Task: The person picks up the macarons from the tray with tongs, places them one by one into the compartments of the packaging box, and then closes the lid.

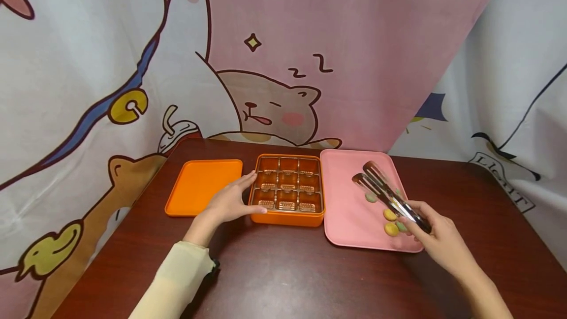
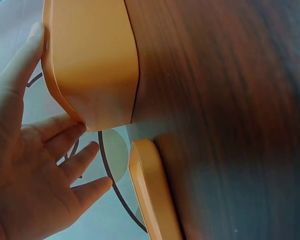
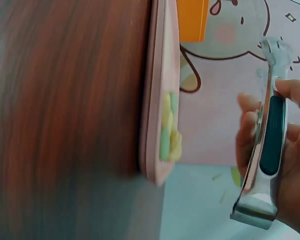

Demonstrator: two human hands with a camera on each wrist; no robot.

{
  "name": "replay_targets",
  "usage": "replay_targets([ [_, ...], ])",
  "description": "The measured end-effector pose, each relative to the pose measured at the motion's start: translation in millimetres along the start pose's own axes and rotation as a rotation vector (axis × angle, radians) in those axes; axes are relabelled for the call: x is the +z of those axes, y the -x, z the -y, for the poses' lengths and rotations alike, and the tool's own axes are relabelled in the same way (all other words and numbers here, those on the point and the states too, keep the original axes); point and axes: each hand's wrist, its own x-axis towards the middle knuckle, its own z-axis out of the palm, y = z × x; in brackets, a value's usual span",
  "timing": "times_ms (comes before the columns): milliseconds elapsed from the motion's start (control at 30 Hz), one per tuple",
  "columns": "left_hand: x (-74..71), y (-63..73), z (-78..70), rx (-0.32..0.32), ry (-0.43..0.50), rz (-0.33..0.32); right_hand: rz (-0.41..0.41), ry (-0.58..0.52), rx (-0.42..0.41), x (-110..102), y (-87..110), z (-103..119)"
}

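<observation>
My left hand (image 1: 231, 200) rests at the left side of an orange box (image 1: 288, 218), its fingers extended. In the left wrist view, the thumb lies along the box rim and fingertips touch near its corner. A clear insert (image 1: 288, 188) divides the box into several square compartments. On the right, my right hand (image 1: 436, 235) grips metal tongs (image 1: 400, 205) with dark handle grips, held over a pink tray (image 1: 347, 220). The tongs' tips are apart, with nothing between them. Small rounded yellow pieces (image 1: 391, 229) and green pieces (image 1: 370, 197) lie on the tray, partly hidden by the tongs and hand.
An orange lid-like tray (image 1: 204, 186) lies left of the box, behind my left hand. The pink tray stands directly against the box's right side. Behind the dark wooden table (image 1: 274, 270) hangs a cartoon-printed curtain (image 1: 354, 53).
</observation>
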Motion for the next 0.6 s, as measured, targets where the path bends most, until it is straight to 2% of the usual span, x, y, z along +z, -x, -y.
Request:
replay_targets([
  [133, 0.1, 0.1, 0.0, 0.003, 0.001, -0.001, -0.029, 0.071, -0.005, -14, 5.7, -7],
  [267, 0.5, 0.0, 0.4, 0.006, 0.006, -0.003, 0.013, 0.093, 0.007, -27, 13.2, -19],
  [467, 0.6, 0.1, 0.8, 0.004, 0.012, -0.005, 0.027, 0.122, -0.074, -42, 26.7, -39],
  [600, 0.9, 0.1, 0.6, 0.002, 0.014, -0.001, 0.040, 0.160, -0.088, -49, 35.5, -54],
])
